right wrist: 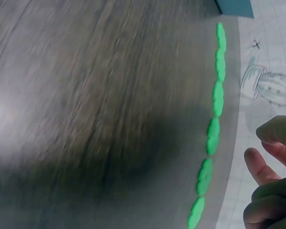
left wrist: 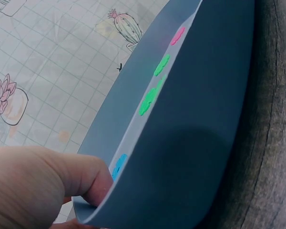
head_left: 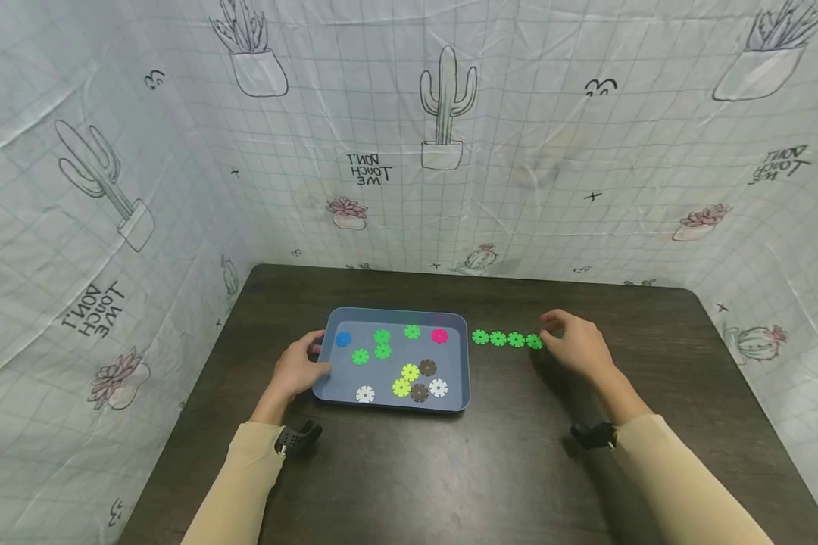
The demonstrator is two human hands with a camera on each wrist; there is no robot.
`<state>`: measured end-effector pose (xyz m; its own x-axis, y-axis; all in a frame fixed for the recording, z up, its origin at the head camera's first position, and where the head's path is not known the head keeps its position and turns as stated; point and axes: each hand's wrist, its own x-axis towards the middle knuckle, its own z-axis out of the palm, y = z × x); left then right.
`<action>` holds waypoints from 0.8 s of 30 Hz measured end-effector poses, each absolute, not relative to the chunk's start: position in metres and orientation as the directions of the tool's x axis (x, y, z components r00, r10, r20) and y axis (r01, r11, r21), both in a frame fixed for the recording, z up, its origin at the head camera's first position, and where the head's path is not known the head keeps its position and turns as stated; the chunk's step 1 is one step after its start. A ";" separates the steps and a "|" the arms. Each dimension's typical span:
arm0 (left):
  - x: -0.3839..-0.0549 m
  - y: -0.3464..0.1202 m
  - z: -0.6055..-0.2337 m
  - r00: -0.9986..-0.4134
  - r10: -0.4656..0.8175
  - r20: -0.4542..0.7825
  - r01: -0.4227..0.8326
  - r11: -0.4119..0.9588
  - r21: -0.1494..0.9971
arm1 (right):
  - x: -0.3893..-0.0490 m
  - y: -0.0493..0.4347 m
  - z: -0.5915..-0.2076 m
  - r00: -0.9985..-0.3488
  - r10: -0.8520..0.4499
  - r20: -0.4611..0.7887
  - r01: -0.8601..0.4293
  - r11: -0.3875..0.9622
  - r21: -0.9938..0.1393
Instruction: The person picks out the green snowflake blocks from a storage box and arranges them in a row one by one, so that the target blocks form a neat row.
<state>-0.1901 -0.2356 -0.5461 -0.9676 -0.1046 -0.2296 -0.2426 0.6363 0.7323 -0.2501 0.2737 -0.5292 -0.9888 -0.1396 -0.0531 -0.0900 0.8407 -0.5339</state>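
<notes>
My left hand (head_left: 298, 369) grips the left wall of a blue-grey tray (head_left: 391, 314), its thumb (left wrist: 93, 179) bent over the rim. Inside lie notched plastic discs: a blue disc (head_left: 343, 339), a pink disc (head_left: 439, 335), several green discs (head_left: 382, 336), and yellow, brown and white ones. To the tray's right, several green discs (head_left: 497, 338) form a row on the table. Above the row's right end is my right hand (head_left: 576, 344), its fingers bent. In the right wrist view, thumb and fingertips (right wrist: 257, 160) stand apart with nothing between them, beside the green row (right wrist: 213, 136).
The dark wooden table (head_left: 409, 469) carries the tray and the row. A white grid-patterned cloth (head_left: 525, 189) with plant drawings hangs behind the table and along its sides. Both wrists wear black straps (head_left: 300, 437).
</notes>
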 end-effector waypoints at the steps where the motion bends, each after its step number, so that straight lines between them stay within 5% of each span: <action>1: -0.190 -0.235 -0.546 -0.967 -0.106 -0.230 -0.243 0.636 0.732 | -0.251 0.271 -0.529 -0.988 -0.147 -0.053 -0.096 0.841 -0.532; 24: -0.190 -0.235 -0.545 -0.967 -0.104 -0.232 -0.245 0.631 0.736 | -0.255 0.178 -0.519 -0.954 -0.300 0.013 -0.259 0.798 -0.544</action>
